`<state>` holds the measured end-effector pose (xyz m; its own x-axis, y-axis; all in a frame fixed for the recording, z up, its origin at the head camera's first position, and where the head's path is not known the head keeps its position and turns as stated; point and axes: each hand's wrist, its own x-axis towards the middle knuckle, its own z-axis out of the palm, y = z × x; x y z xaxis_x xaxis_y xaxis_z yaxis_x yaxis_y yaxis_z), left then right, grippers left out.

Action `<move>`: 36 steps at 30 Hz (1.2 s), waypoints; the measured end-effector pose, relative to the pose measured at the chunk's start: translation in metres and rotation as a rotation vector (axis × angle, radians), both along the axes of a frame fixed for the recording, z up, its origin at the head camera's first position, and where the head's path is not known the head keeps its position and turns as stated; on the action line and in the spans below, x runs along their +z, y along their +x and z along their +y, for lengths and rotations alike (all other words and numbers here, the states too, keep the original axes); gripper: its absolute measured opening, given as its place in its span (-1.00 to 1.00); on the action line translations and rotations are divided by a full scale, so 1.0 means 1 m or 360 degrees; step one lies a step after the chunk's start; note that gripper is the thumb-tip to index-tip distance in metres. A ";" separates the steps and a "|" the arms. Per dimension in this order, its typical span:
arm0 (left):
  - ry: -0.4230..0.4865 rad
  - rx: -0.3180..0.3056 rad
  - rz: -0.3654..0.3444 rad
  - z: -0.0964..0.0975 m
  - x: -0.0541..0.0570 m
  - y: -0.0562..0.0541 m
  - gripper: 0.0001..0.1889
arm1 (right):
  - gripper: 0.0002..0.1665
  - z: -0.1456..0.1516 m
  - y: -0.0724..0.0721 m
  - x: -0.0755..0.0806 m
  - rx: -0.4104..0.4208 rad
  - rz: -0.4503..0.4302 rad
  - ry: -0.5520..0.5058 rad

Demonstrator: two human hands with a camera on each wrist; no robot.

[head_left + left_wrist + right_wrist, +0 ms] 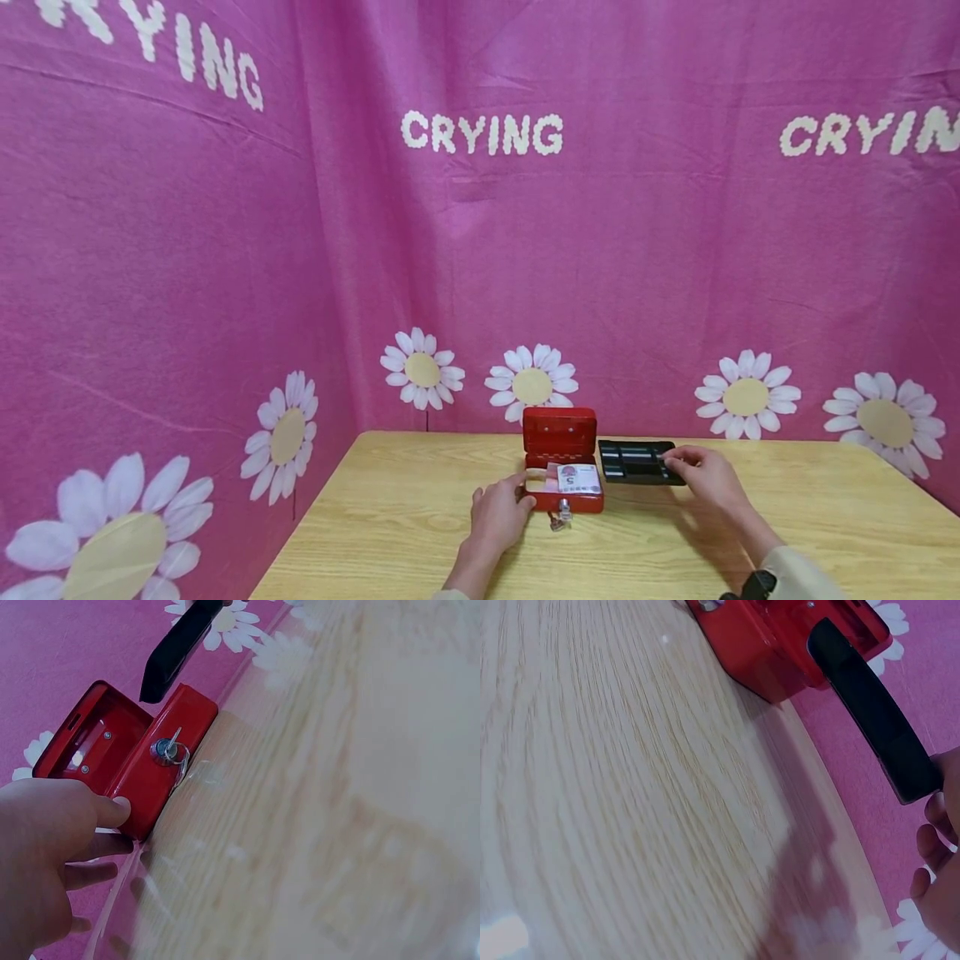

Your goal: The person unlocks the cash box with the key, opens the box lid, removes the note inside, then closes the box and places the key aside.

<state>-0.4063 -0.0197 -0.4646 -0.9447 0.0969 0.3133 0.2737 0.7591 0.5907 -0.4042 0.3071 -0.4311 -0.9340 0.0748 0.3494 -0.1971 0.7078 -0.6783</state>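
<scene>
A small red cash box point(584, 503) stands on the table with its lid point(559, 431) raised. Inside lie banknotes point(578, 479), the top one showing a 5. My left hand point(498, 512) grips the box at its front left corner; in the left wrist view the thumb point(112, 812) lies on the front rim. Keys point(180, 761) hang from the lock on the front. To the right of the box, my right hand point(707, 475) pinches a black compartment tray point(633, 462) by its right end. The right wrist view shows the tray point(877, 712) raised above the tabletop, tilted.
The wood-grain table point(390, 517) ends at the back against a pink curtain point(637, 250) printed with daisies and white letters. Another pink curtain side hangs on the left. The raised lid stands at the back of the box, close to the tray's left end.
</scene>
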 end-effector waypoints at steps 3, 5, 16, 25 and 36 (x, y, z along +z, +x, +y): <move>0.0003 0.0004 -0.0005 0.000 0.000 0.001 -0.57 | -0.75 0.004 0.000 -0.001 -0.0006 -0.0009 0.0003; 0.0006 0.0006 -0.0003 0.000 -0.001 0.002 -0.58 | -0.75 0.006 -0.001 -0.002 -0.0018 -0.0011 0.0011; 0.0029 0.0001 0.0001 0.000 -0.001 0.001 -0.58 | -0.73 0.009 -0.010 -0.010 -0.0147 -0.0082 0.0024; 0.0054 0.0012 -0.0008 0.002 0.001 0.002 -0.58 | -0.69 0.007 -0.013 -0.013 -0.0205 -0.0186 0.0022; 0.0042 0.0019 -0.0007 -0.001 0.002 0.004 -0.59 | -0.69 0.001 -0.022 -0.021 -0.0208 -0.0268 0.0029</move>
<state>-0.4027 -0.0207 -0.4630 -0.9472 0.0772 0.3113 0.2619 0.7464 0.6118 -0.4262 0.3079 -0.4524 -0.9621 0.1941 0.1914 0.0123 0.7323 -0.6809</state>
